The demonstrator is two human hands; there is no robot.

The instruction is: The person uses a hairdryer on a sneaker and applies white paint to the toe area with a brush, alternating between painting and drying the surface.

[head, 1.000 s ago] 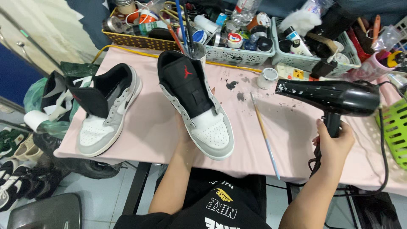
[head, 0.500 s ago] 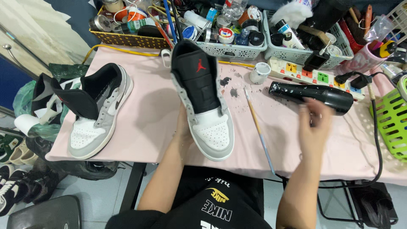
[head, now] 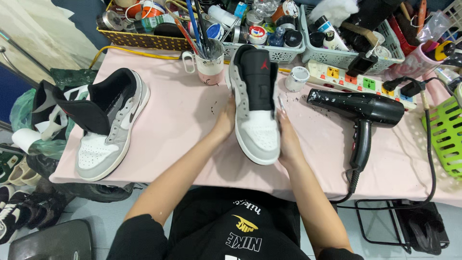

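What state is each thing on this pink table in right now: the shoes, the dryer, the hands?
Left hand: grips the sneaker's left side.
Right hand: grips its right side.
Held sneaker: between both hands, unlaced, tongue up.
Second sneaker: lying on the table, unlaced, tongue pulled forward.
Hair dryer: lying on the table, apart from the hands, cord attached.
Mug: upright, filled with brushes.
Small white pot: upright, open.
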